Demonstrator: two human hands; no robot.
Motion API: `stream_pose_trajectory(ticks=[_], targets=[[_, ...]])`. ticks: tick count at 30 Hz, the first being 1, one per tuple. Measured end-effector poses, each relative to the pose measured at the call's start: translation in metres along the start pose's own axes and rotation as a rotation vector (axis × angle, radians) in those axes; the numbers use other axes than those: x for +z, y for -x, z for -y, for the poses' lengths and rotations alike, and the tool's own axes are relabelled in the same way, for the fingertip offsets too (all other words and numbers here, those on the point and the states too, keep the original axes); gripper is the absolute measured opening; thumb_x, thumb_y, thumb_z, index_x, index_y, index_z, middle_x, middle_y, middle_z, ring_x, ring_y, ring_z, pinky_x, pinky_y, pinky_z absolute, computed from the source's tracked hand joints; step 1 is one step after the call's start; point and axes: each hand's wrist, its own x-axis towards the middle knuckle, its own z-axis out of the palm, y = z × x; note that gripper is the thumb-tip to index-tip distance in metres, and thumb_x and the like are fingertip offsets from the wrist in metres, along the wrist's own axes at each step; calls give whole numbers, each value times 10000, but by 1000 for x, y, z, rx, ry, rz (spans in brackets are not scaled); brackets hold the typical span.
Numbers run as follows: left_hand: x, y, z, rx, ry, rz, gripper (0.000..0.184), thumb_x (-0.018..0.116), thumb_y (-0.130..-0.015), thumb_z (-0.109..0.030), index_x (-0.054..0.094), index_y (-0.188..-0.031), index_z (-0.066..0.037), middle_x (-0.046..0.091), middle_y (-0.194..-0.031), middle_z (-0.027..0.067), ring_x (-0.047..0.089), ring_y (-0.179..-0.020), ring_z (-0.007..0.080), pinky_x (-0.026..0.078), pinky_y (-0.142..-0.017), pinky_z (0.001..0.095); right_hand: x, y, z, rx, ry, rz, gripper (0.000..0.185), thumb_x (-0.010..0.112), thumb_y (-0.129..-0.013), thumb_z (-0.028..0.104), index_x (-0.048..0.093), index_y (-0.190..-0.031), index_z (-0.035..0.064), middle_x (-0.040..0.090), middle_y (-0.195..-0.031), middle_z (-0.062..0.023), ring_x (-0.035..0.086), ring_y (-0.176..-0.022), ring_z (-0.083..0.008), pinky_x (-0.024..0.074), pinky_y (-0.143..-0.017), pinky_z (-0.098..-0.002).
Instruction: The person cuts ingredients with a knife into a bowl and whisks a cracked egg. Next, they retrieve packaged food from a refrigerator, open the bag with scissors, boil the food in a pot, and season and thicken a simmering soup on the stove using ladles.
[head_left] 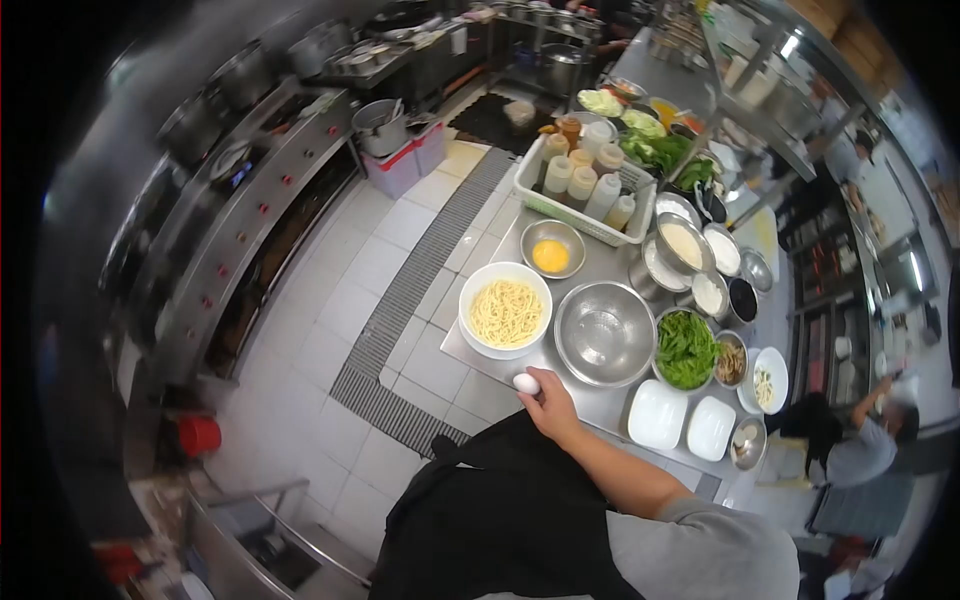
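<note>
right hand (547, 402) clamped on white egg (526, 383) at steel table (608, 404) edge, near noodles (506, 312) in white bowl (465, 319); yolk (549, 256) in small steel bowl (527, 238), leafy greens (687, 349) beside wide steel bowl (604, 336), squeeze bottles (581, 183) in basket (575, 217), tiled floor (345, 262) and stove line (267, 200) off to the left.

Right hand (550, 404) holding white egg (526, 383), noodle bowl (508, 353) nearby

Dressed in a light grey top (700, 555) with a short, loose sleeve (695, 515), slightly darker grey near its opening, and over it a broad, matte black apron (500, 510) softly creased across the front, with the right forearm (620, 468) and right hand (548, 402) left bare.
</note>
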Motion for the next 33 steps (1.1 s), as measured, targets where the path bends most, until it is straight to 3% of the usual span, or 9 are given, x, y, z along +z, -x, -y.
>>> stream_pose_trajectory(ticks=[4, 6, 9, 13, 19, 21, 24, 28, 33], targets=[[-152, -138, -171, 404, 131, -161, 450, 626, -980, -191, 556, -1354, 49, 651, -1278, 221, 640, -1185, 304, 507, -1021, 402, -11, -13, 53, 335, -584, -111, 443, 688, -989, 157, 522, -1365, -9, 688, -1107, -118, 683, -877, -159, 572, -749, -311], [-206, -115, -352, 686, 138, -63, 456, 657, -969, -163, 554, -1373, 23, 677, -1121, 135, 643, -1027, 197, 524, -942, 341, -26, -32, 80, 559, -1021, -152, 373, 639, -1024, 187, 551, -1327, -12, 687, -1110, -111, 693, -890, -179, 580, -768, -311], [-215, -36, -574, 1059, 120, 228, 400, 664, -950, -72, 611, -1341, -8, 676, -1201, 133, 677, -1057, 214, 536, -945, 363, -45, -67, 86, 633, -1228, -182, 368, 628, -1033, 244, 576, -1298, -6, 690, -1129, -110, 681, -887, -196, 561, -788, -346], [-155, 52, -743, 1510, -211, 363, 442, 681, -933, -89, 612, -1369, -77, 668, -1241, 132, 680, -1032, 255, 551, -904, 353, -69, -129, 87, 538, -1217, -197, 338, 615, -1039, 242, 596, -1266, -7, 691, -1120, -107, 683, -880, -194, 561, -784, -341], [-77, 27, -849, 1544, -269, 451, 423, 715, -881, -92, 659, -1300, -80, 691, -1172, 157, 708, -908, 263, 567, -822, 391, -100, -210, 62, 453, -1151, -107, 330, 650, -971, 89, 615, -1283, -16, 719, -1079, -123, 722, -866, -175, 606, -746, -305], [-63, 9, -867, 1484, -261, 426, 415, 726, -867, -89, 674, -1278, -82, 706, -1127, 155, 712, -862, 262, 572, -793, 396, -96, -230, 47, 374, -823, -143, 397, 686, -935, 54, 613, -1318, -22, 736, -1052, -124, 716, -873, -155, 603, -750, -286], [-42, -21, -882, 1509, -299, 373, 396, 734, -853, -74, 690, -1247, -61, 743, -1033, 149, 726, -794, 228, 587, -747, 351, -81, -251, -2, 304, -466, -130, 436, 719, -867, 183, 682, -1282, 52, 744, -987, -95, 718, -804, -171, 573, -714, -348], [-20, -42, -897, 1458, -265, 401, 359, 745, -841, -76, 708, -1198, -54, 754, -965, 150, 739, -778, 235, 592, -724, 348, -87, -265, 1, 399, -305, -155, 439, 740, -823, 228, 714, -1233, 73, 747, -878, -119, 722, -773, -193, 561, -720, -357], [2, -67, -902, 1426, -242, 449, 340, 746, -839, -74, 718, -1178, -64, 760, -929, 135, 754, -772, 245, 596, -707, 345, -88, -272, 1, 417, -73, -157, 424, 694, -816, 223, 716, -1214, 80, 736, -923, -200, 709, -791, -348, 555, -756, -407]])
